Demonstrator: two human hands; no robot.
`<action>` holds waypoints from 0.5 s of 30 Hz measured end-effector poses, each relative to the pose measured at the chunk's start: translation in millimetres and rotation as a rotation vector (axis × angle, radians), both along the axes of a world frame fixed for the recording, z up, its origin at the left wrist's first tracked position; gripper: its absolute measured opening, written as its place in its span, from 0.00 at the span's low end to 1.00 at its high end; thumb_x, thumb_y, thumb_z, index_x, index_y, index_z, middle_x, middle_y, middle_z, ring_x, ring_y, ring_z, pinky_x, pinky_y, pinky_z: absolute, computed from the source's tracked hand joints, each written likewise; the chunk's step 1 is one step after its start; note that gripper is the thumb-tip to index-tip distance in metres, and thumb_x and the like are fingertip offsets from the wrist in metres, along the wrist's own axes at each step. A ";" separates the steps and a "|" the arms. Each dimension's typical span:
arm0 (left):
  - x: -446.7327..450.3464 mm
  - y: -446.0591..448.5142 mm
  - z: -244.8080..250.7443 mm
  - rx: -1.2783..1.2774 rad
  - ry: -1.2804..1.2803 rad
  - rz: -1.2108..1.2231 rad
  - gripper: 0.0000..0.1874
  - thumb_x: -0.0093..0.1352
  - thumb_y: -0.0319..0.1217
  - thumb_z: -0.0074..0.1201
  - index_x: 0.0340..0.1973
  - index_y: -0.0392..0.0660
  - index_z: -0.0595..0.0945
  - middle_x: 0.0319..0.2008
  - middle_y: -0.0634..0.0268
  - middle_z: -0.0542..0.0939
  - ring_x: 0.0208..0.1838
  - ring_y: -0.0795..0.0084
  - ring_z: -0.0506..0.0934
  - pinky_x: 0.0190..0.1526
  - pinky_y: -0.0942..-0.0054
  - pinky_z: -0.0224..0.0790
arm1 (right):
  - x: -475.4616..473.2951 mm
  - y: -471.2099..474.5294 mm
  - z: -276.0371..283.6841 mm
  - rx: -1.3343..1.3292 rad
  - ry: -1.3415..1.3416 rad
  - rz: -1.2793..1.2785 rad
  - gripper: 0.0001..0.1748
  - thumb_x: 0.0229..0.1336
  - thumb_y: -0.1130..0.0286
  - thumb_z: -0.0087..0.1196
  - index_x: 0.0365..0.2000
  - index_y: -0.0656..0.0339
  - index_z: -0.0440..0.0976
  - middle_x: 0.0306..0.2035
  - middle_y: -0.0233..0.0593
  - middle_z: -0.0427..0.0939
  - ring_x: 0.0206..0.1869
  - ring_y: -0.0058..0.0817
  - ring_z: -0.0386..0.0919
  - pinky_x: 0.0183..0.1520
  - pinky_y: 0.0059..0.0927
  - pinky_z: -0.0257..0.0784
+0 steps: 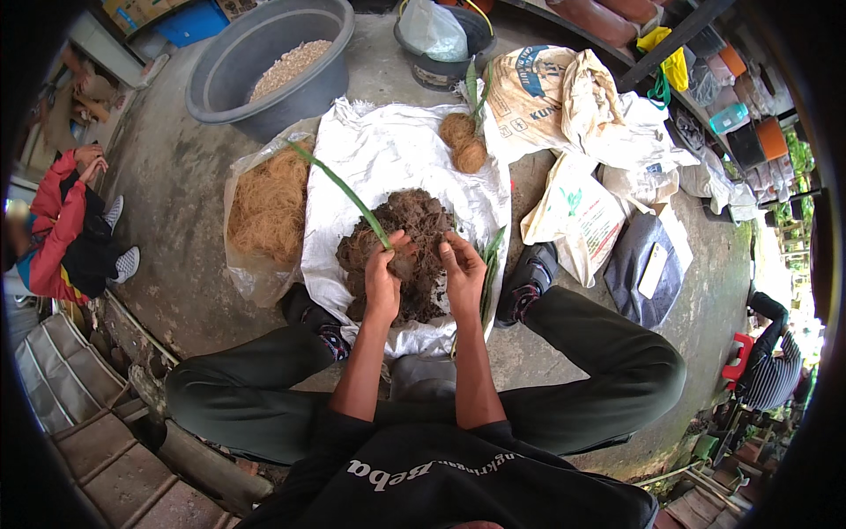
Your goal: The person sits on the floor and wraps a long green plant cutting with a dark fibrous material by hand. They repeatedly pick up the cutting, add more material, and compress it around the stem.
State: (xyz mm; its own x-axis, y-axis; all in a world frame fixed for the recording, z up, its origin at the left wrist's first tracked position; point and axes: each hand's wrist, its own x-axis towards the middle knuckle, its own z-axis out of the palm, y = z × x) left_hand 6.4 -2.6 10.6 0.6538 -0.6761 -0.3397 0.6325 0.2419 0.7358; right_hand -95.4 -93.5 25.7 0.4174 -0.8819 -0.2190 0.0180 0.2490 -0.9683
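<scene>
My left hand [384, 274] is closed around the lower end of a long green leaf [350, 192], which slants up to the left. My right hand [464, 264] is beside it over a heap of dark soil [416, 218], its thumb and forefinger together; whether anything thin is between them I cannot tell. The soil lies on a white woven sack [377, 132] between my feet. Two fiber-wrapped balls [468, 155] with green leaves rest near the sack's upper right. More green leaves [489, 271] lie at the sack's right edge, partly behind my right hand.
Brown fiber [271, 205] fills a clear plastic bag at left. Beyond are a large grey tub [284, 112] holding pale chips and a black bucket [443, 78]. Printed sacks [529, 99] and a phone [653, 271] on a grey bag lie at right. One person [59, 218] sits left, another [773, 364] far right.
</scene>
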 end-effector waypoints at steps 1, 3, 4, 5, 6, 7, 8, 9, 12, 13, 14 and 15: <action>0.3 0.7 1.7 -0.001 -0.001 -0.026 0.23 0.71 0.35 0.38 0.58 0.39 0.72 0.55 0.57 0.75 0.58 0.66 0.72 0.61 0.66 0.62 | 1.0 1.8 9.2 0.027 0.023 0.039 0.15 0.60 0.71 0.59 0.46 0.67 0.77 0.40 0.35 0.80 0.41 0.18 0.74 0.45 0.24 0.71; -1.1 -0.8 3.7 0.004 0.015 -0.082 0.23 0.73 0.37 0.36 0.59 0.41 0.72 0.56 0.60 0.74 0.59 0.69 0.71 0.62 0.68 0.60 | 3.6 5.3 10.0 0.023 -0.002 0.100 0.15 0.59 0.73 0.59 0.46 0.68 0.77 0.42 0.36 0.80 0.43 0.20 0.76 0.47 0.25 0.72; -2.7 -2.5 4.6 0.005 0.023 -0.113 0.23 0.73 0.38 0.36 0.60 0.42 0.72 0.56 0.62 0.73 0.60 0.71 0.71 0.62 0.69 0.59 | 5.8 8.1 2.8 -0.009 -0.050 0.120 0.14 0.58 0.75 0.60 0.45 0.68 0.77 0.42 0.36 0.81 0.43 0.20 0.77 0.48 0.25 0.72; -4.7 -4.4 4.0 0.037 -0.008 -0.123 0.24 0.74 0.39 0.36 0.60 0.41 0.72 0.58 0.61 0.73 0.62 0.70 0.69 0.64 0.69 0.55 | 7.1 10.2 -2.1 -0.041 -0.098 0.141 0.14 0.58 0.76 0.60 0.45 0.68 0.77 0.43 0.37 0.81 0.44 0.21 0.77 0.49 0.24 0.73; -5.6 -4.8 2.2 0.073 -0.041 -0.128 0.24 0.74 0.40 0.36 0.60 0.41 0.72 0.60 0.60 0.72 0.64 0.70 0.67 0.66 0.68 0.51 | 9.5 12.4 -2.0 -0.032 -0.099 0.171 0.15 0.56 0.79 0.60 0.46 0.68 0.76 0.47 0.40 0.80 0.47 0.22 0.77 0.50 0.25 0.73; -6.2 -4.6 0.5 0.108 -0.075 -0.133 0.25 0.74 0.41 0.36 0.61 0.41 0.72 0.61 0.59 0.71 0.66 0.70 0.65 0.68 0.68 0.47 | 10.3 13.4 -1.5 -0.049 -0.074 0.190 0.16 0.57 0.78 0.59 0.47 0.69 0.76 0.48 0.41 0.80 0.48 0.23 0.77 0.51 0.26 0.72; -6.4 -3.3 -1.0 0.130 -0.108 -0.154 0.26 0.75 0.44 0.36 0.61 0.41 0.71 0.63 0.59 0.69 0.68 0.69 0.62 0.69 0.68 0.43 | 10.6 14.4 -0.8 -0.067 -0.050 0.208 0.16 0.57 0.78 0.59 0.47 0.69 0.76 0.49 0.42 0.79 0.49 0.24 0.76 0.53 0.26 0.72; -6.2 -2.6 -1.8 0.152 -0.118 -0.146 0.27 0.75 0.45 0.36 0.61 0.41 0.71 0.63 0.59 0.69 0.68 0.68 0.62 0.69 0.68 0.44 | 10.8 14.8 1.1 -0.085 -0.024 0.225 0.16 0.58 0.78 0.58 0.48 0.69 0.76 0.50 0.42 0.79 0.51 0.25 0.76 0.54 0.27 0.71; -5.8 -2.1 1.3 0.208 -0.146 -0.126 0.28 0.75 0.47 0.38 0.61 0.41 0.72 0.62 0.59 0.70 0.68 0.68 0.62 0.69 0.67 0.44 | 9.4 11.3 3.6 -0.095 -0.075 0.281 0.17 0.60 0.78 0.56 0.49 0.70 0.75 0.53 0.43 0.77 0.54 0.27 0.74 0.57 0.29 0.69; -6.2 -2.3 6.0 0.219 -0.153 -0.122 0.28 0.74 0.48 0.38 0.61 0.41 0.72 0.62 0.59 0.70 0.68 0.68 0.62 0.69 0.68 0.44 | 7.7 10.2 3.2 -0.098 -0.072 0.301 0.17 0.60 0.78 0.55 0.50 0.69 0.75 0.53 0.44 0.77 0.55 0.27 0.74 0.58 0.29 0.68; -6.6 -2.8 10.7 0.230 -0.160 -0.118 0.28 0.74 0.48 0.39 0.60 0.41 0.73 0.61 0.59 0.70 0.67 0.68 0.63 0.69 0.68 0.44 | 6.0 9.2 2.5 -0.100 -0.068 0.321 0.16 0.61 0.78 0.54 0.50 0.69 0.75 0.53 0.44 0.77 0.55 0.27 0.74 0.58 0.29 0.68; -6.5 -2.9 13.0 0.236 -0.174 -0.115 0.27 0.74 0.48 0.41 0.59 0.41 0.74 0.60 0.59 0.71 0.66 0.69 0.63 0.68 0.68 0.45 | 5.3 8.7 2.2 -0.103 -0.066 0.342 0.16 0.61 0.78 0.54 0.50 0.68 0.75 0.54 0.44 0.76 0.56 0.27 0.73 0.59 0.30 0.67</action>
